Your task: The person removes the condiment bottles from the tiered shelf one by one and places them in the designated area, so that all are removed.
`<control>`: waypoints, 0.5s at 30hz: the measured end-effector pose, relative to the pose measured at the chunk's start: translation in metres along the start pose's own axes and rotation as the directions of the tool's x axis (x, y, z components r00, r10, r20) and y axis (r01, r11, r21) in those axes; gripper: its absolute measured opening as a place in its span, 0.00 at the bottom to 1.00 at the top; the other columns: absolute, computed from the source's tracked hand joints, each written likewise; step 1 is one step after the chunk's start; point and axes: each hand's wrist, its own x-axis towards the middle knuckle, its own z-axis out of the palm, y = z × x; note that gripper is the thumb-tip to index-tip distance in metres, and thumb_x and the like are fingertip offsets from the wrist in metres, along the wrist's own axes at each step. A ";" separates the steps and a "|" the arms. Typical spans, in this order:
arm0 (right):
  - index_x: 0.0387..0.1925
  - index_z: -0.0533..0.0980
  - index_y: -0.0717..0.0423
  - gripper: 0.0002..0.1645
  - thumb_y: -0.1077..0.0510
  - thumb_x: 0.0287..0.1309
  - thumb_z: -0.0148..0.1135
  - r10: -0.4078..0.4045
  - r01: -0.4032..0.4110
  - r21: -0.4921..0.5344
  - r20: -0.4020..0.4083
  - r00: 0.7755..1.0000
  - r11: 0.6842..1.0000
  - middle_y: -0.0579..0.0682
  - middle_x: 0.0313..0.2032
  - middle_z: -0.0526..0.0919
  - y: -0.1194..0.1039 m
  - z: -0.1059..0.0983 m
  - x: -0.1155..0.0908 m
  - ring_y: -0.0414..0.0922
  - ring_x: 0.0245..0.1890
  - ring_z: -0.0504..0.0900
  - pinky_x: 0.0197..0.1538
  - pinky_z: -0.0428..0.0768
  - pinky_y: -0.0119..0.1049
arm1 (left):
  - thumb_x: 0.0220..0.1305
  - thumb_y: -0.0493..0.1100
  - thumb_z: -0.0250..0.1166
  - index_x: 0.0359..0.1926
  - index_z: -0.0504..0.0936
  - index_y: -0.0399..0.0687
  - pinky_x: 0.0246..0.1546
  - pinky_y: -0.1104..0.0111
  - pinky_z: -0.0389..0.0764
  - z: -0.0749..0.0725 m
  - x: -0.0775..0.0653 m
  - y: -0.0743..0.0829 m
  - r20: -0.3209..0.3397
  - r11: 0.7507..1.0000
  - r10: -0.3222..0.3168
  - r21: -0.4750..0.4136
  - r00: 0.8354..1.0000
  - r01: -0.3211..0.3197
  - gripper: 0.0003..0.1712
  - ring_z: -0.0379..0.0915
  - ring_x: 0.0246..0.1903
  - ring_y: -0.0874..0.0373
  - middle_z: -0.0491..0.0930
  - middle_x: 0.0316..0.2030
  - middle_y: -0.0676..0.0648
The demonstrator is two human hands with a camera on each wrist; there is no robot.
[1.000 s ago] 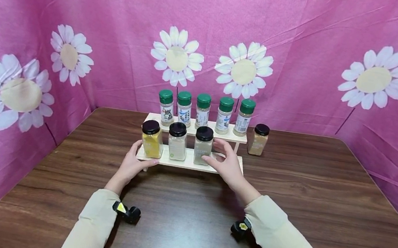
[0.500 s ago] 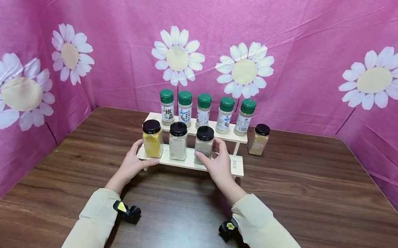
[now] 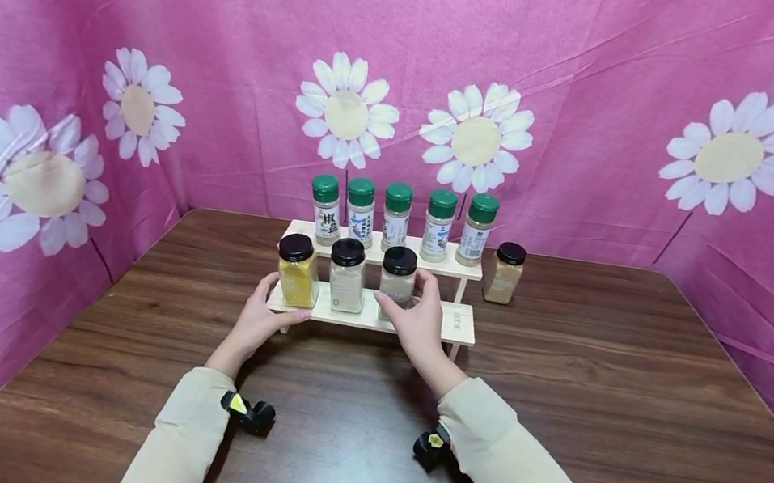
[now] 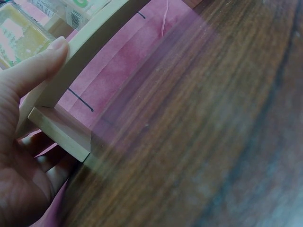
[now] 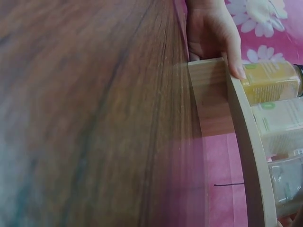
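Observation:
A two-tier wooden rack (image 3: 458, 326) stands on the table. My left hand (image 3: 255, 322) grips the left end of its lower shelf. In the left wrist view the thumb (image 4: 49, 64) lies on the shelf's front edge, with the other fingers behind the support. Upright on that shelf are black-lidded spice jars: a yellow one (image 3: 298, 285) by my left hand, a whitish one (image 3: 346, 292) in the middle and a greyish one (image 3: 395, 285) on the right. My right hand (image 3: 423, 329) holds the greyish jar, thumb across its front and fingers round its right side.
Several green-capped spice bottles (image 3: 395, 226) line the upper shelf. One black-lidded jar with tan contents (image 3: 502, 281) stands on the table (image 3: 598, 367) right of the rack. Behind hangs a pink flowered cloth (image 3: 414, 33).
My right hand has slid left around the greyish jar, its thumb now further across the front, and the forearm has swung left. My left hand has stayed on the rack.

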 end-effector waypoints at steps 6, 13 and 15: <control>0.45 0.63 0.63 0.33 0.60 0.37 0.69 0.005 -0.007 -0.050 -0.050 0.999 0.999 0.58 0.41 0.70 0.000 0.005 -0.002 0.51 0.41 0.69 0.42 0.67 0.41 | 0.39 0.42 0.72 0.60 0.52 0.42 0.56 0.60 0.48 0.000 0.000 -0.002 0.000 1.000 0.000 0.006 1.000 0.000 0.49 0.48 0.56 0.52 0.55 0.58 0.40; 0.44 0.64 0.64 0.33 0.61 0.35 0.70 0.022 -0.026 -0.048 -0.095 0.995 0.998 0.57 0.40 0.71 -0.001 0.008 0.000 0.51 0.39 0.71 0.41 0.68 0.41 | 0.39 0.42 0.72 0.60 0.53 0.42 0.56 0.61 0.48 0.001 0.001 -0.003 -0.004 1.000 0.009 -0.002 1.000 -0.009 0.49 0.49 0.56 0.52 0.56 0.57 0.40; 0.44 0.65 0.64 0.32 0.61 0.35 0.70 0.030 -0.034 -0.043 -0.099 0.995 0.998 0.57 0.40 0.72 -0.001 0.008 0.000 0.50 0.39 0.71 0.41 0.69 0.40 | 0.39 0.42 0.72 0.60 0.53 0.42 0.56 0.61 0.48 0.001 0.002 -0.002 -0.005 1.000 0.010 -0.002 1.000 -0.010 0.49 0.48 0.56 0.53 0.56 0.57 0.40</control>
